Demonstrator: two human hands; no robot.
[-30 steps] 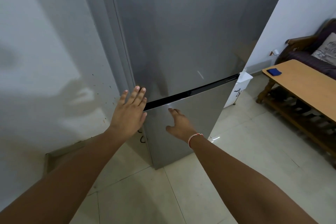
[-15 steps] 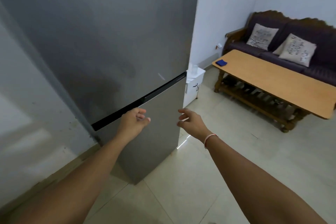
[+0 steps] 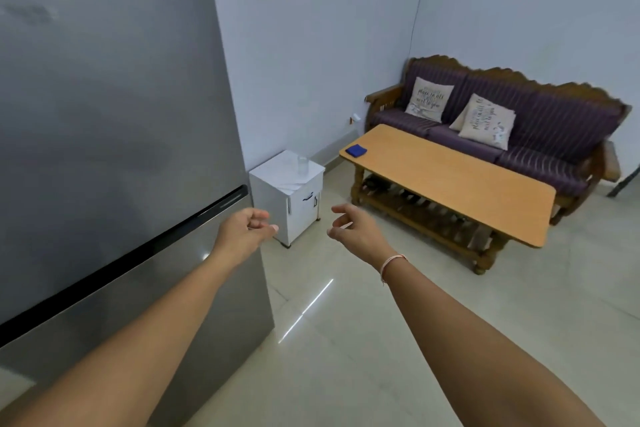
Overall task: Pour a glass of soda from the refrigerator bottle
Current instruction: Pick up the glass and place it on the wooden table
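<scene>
A tall grey refrigerator (image 3: pixel 114 121) fills the left of the head view, both doors closed, a black seam between them. My left hand (image 3: pixel 244 234) hovers at the fridge's right edge near that seam, fingers loosely curled, holding nothing. My right hand (image 3: pixel 355 229) is out in front over the floor, fingers curved and apart, empty. A clear glass (image 3: pixel 302 164) stands on a small white cabinet (image 3: pixel 277 199) just right of the fridge. No soda bottle is visible.
A long wooden coffee table (image 3: pixel 460 180) with a blue cloth (image 3: pixel 356 150) stands to the right. Behind it is a purple sofa (image 3: pixel 540 135) with two cushions. Pale tiled floor (image 3: pixel 346 357) stretches between me and the table.
The view has swung right, from the fridge front to the room. Both hands came off the fridge door and now hang in the air with curled fingers.
</scene>
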